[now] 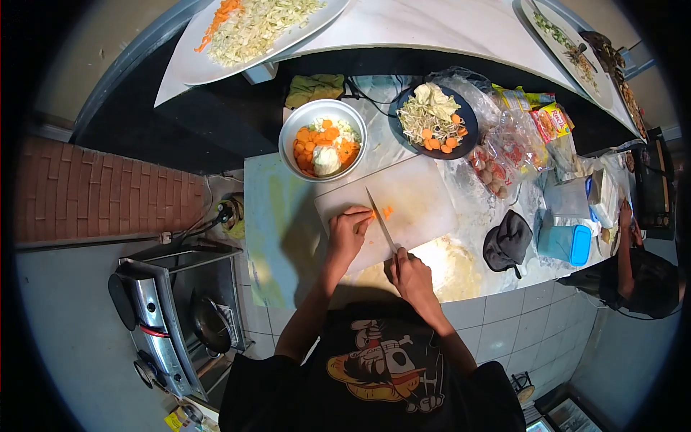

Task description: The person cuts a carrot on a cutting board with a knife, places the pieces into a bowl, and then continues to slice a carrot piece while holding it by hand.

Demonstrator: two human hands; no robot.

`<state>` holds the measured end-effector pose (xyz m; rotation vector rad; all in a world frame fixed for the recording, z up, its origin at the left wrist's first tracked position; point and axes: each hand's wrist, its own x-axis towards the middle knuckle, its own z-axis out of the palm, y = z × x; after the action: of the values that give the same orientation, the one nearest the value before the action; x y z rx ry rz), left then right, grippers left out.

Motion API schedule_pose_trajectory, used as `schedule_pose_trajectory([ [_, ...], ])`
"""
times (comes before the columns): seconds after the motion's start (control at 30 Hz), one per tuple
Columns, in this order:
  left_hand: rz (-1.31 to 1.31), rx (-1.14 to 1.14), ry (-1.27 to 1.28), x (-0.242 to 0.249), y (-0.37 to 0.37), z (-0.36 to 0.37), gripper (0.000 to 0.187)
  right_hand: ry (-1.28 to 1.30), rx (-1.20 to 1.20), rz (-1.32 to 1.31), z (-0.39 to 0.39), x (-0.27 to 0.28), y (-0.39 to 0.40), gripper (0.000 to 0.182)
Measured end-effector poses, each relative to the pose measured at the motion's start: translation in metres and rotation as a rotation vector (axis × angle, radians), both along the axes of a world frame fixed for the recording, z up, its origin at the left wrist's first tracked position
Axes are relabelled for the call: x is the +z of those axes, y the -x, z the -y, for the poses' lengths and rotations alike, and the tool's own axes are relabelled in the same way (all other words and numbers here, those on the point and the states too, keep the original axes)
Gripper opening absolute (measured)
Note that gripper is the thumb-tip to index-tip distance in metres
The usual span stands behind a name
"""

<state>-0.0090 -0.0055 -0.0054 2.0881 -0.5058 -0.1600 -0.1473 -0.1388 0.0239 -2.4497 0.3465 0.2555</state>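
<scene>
My right hand (412,276) is closed around the handle of a kitchen knife (384,226), its blade slanting up and left across the white cutting board (425,191). Just left of the blade, my left hand (348,232) has its fingertips bent together on a small piece of carrot, mostly hidden by the fingers. Small carrot pieces (389,212) lie against the blade's right side. Beyond the board stands a metal bowl (286,137) holding carrot slices, pale chopped vegetable and a white lump.
A dark plate (470,124) with bean sprouts, carrot rounds and cabbage stands behind the board. To the right are plastic bags (497,162), a black cap (507,241) and a blue-lidded container (565,243). Another person (644,281) is at the far right. A stove (162,324) stands left.
</scene>
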Motion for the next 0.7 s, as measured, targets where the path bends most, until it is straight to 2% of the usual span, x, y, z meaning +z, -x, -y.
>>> schedule_pose_trajectory([
  [0.43, 0.053, 0.002, 0.016, 0.001, 0.002, 0.002, 0.015, 0.083, 0.044, -0.012, -0.002, 0.005, 0.0, 0.035],
  [0.53, 0.045, 0.002, 0.004, 0.005, 0.002, 0.003, 0.015, 0.097, 0.063, -0.066, -0.002, -0.001, 0.0, 0.03],
  [0.6, 0.045, 0.004, -0.004, 0.004, 0.004, 0.002, 0.015, 0.18, 0.054, 0.155, -0.004, -0.013, 0.003, 0.017],
  [0.7, 0.071, -0.001, -0.003, 0.002, 0.002, 0.001, 0.015, 0.206, 0.059, 0.058, -0.005, -0.018, 0.0, 0.015],
])
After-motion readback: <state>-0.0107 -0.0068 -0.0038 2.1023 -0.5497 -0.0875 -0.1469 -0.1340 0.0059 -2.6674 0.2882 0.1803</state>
